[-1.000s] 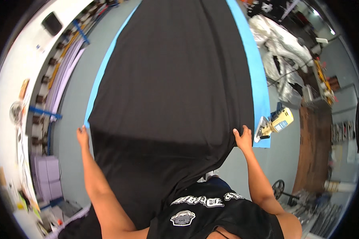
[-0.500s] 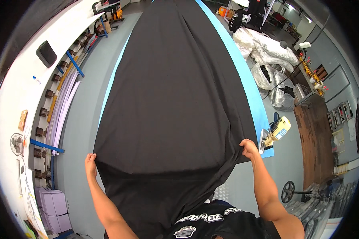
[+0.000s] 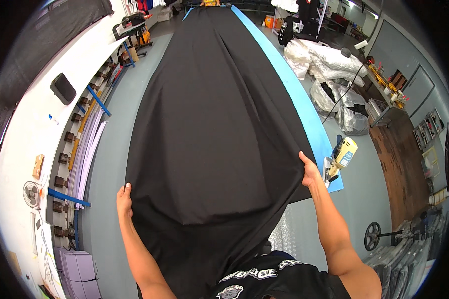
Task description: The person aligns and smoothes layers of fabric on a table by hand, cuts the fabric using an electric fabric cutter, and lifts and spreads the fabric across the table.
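Observation:
A long sheet of black fabric (image 3: 199,124) runs down the light-blue table (image 3: 284,89) and hangs over its near end towards me. My left hand (image 3: 124,200) is closed on the fabric's left edge, thumb pointing up. On the other side, my right hand (image 3: 310,170) grips the fabric near its right edge, its fingers partly hidden by the cloth. Between the two hands the fabric sags in broad folds, and creases run away up the table. Close by my right hand, a cream-and-blue electric cloth cutter (image 3: 342,154) stands on the table's near right corner.
At the far end of the table a person in patterned orange clothing (image 3: 210,3) is partly visible. Stuffed clear plastic bags (image 3: 341,107) lie on the floor to the right. Along the left, a white bench (image 3: 30,124) has rolls (image 3: 87,149) stored beneath it. A black wheel (image 3: 372,235) stands lower right.
My right hand has moved up and slightly left with the fabric, its thumb now raised. The left hand has shifted a little right. My view has tilted, bringing the person at the far end into sight.

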### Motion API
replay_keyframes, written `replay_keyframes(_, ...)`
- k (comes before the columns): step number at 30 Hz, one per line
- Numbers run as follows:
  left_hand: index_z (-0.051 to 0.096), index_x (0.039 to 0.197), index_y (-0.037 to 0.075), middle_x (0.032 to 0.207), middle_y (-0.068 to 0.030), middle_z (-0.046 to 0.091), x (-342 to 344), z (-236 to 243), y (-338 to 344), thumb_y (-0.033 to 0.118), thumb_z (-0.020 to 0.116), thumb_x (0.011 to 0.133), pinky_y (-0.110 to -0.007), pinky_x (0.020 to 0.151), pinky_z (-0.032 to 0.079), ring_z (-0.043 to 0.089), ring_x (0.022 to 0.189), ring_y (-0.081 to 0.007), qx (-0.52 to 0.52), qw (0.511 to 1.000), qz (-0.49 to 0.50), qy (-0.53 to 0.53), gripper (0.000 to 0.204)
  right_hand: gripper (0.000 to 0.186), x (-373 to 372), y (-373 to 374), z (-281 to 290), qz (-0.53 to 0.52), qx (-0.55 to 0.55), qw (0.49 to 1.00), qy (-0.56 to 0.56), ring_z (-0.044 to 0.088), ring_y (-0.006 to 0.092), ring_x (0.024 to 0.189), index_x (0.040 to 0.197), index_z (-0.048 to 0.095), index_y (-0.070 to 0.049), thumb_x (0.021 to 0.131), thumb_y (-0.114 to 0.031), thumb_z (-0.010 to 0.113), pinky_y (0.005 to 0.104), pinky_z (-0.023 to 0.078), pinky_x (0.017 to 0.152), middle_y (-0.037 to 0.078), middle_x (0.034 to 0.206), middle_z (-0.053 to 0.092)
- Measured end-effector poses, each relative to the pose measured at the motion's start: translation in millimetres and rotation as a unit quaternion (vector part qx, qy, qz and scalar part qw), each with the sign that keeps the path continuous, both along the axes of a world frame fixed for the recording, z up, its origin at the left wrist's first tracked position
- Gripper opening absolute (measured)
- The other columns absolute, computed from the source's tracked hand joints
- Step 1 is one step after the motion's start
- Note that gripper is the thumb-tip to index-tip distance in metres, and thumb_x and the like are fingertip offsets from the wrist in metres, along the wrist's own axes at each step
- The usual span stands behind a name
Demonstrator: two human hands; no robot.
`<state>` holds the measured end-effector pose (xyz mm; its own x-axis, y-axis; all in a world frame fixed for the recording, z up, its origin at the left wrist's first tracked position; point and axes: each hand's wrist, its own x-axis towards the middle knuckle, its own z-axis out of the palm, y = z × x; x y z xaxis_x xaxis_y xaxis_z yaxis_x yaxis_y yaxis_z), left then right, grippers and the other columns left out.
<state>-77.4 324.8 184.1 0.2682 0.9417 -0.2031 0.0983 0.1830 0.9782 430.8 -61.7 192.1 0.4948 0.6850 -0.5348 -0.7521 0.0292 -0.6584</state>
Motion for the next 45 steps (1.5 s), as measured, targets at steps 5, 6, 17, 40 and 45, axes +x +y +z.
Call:
replay_keyframes(5,0.059,0.082,0.000,0.070,-0.0001,0.052,-11,8,19,0.031,0.055,0.095,-0.032,0.063,0.041,0.045,0.067,-0.0119,0.101,0.958,0.053,0.265,0.034,0.058,11,4,8,-0.012,0.044,0.998,-0.051,0.055,0.0293,0.114,0.128,0.051,0.001,0.092,-0.044,0.054,0.0434,0.042,0.100,0.016,0.128,0.056)
replay_keyframes(6,0.058,0.080,-0.001,0.067,-0.0011,0.050,-16,6,23,0.031,0.055,0.095,-0.032,0.061,0.040,0.044,0.066,-0.0121,0.138,0.926,0.049,0.349,0.035,0.056,15,7,2,-0.019,0.038,0.995,-0.085,0.056,0.0289,0.113,0.127,0.051,0.001,0.093,-0.043,0.054,0.0430,0.043,0.099,0.015,0.128,0.056)
replay_keyframes(17,0.056,0.089,-0.007,0.079,-0.0209,0.060,32,-8,16,0.032,0.052,0.094,-0.041,0.072,0.044,0.055,0.072,-0.0298,0.157,0.904,0.106,0.384,0.039,0.047,52,0,-54,-0.061,-0.105,0.980,-0.157,0.052,0.0243,0.115,0.123,0.054,0.000,0.095,-0.037,0.053,0.0373,0.038,0.099,0.014,0.126,0.056)
replay_keyframes(40,0.060,0.110,-0.002,0.109,-0.0132,0.065,63,66,-3,0.031,0.057,0.093,-0.035,0.088,0.050,0.063,0.098,-0.0230,-0.015,0.984,-0.063,-0.163,0.037,0.053,16,7,48,-0.059,0.025,0.997,-0.040,0.056,0.0291,0.114,0.125,0.053,0.001,0.094,-0.042,0.051,0.0449,0.042,0.101,0.015,0.126,0.057)
replay_keyframes(45,0.058,0.115,-0.005,0.115,-0.0151,0.063,65,97,13,0.032,0.056,0.093,-0.037,0.091,0.049,0.062,0.103,-0.0250,-0.018,0.951,-0.068,-0.300,0.043,0.052,15,19,88,-0.039,0.115,0.990,-0.065,0.056,0.0288,0.113,0.125,0.052,0.001,0.095,-0.041,0.049,0.0435,0.042,0.100,0.015,0.126,0.057)
